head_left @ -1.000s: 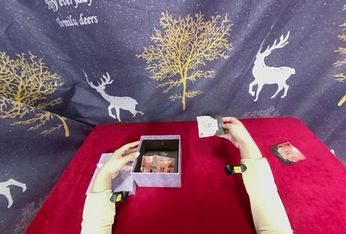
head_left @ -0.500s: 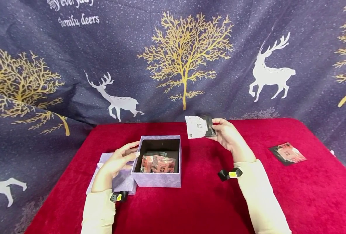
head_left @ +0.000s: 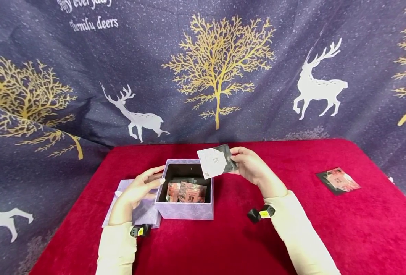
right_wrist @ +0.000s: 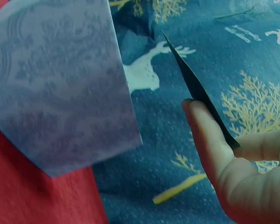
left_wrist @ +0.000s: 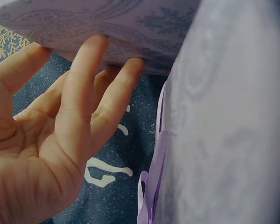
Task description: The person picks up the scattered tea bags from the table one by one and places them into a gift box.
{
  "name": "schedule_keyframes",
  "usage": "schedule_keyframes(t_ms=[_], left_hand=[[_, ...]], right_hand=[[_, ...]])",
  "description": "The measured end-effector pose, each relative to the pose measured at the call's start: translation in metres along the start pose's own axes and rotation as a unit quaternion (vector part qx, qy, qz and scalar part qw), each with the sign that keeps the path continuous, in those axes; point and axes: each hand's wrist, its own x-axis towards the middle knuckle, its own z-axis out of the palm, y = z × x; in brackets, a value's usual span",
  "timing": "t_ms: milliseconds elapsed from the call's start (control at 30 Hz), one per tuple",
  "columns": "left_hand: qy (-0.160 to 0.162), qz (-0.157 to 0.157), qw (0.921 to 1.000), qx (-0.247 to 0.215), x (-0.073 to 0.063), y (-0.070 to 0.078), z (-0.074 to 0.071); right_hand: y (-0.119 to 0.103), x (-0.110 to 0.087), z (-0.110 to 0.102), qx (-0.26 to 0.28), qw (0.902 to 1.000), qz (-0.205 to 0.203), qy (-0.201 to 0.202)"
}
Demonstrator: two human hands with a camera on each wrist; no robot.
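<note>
My right hand (head_left: 252,166) pinches a white and dark tea sachet (head_left: 214,162) by its dark end, thumb on one side and fingers on the other. The sachet is over the right rim of a lilac patterned box (head_left: 186,211), and the right wrist view catches it edge-on (right_wrist: 196,86). Against the outside of the box's left wall rest the fingertips of my left hand (head_left: 139,191); its fingers are mostly extended. Inside the lidless box lie several tea sachets, red ones (head_left: 192,193) in front and dark ones behind.
The box lid (head_left: 146,214), with a ribbon (left_wrist: 154,182), lies left of the box, partly under my left forearm. Another red and dark sachet (head_left: 338,180) lies on the red tablecloth (head_left: 326,221) at the right. A deer-patterned curtain (head_left: 175,49) stands behind the table.
My right hand has carried the white sachet leftward and slightly down, from right of the box to its right rim. The left hand and the box stay in place.
</note>
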Motion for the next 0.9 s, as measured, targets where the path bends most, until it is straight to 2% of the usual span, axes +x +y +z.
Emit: schedule_keyframes(t_ms=[267,567,900], left_hand=[[-0.003,0.01,0.9999,-0.007,-0.001,0.001,0.0],[-0.001,0.007,1.0,-0.005,0.0,0.0,-0.001],[0.0,0.004,1.0,-0.003,0.0,0.001,-0.001]], right_hand=[[0.006,-0.002,0.01,0.035,0.9982,0.003,-0.048],[0.013,0.0,0.021,0.031,0.9973,0.003,-0.067],[0.021,-0.001,0.031,0.038,0.9968,0.006,-0.07]])
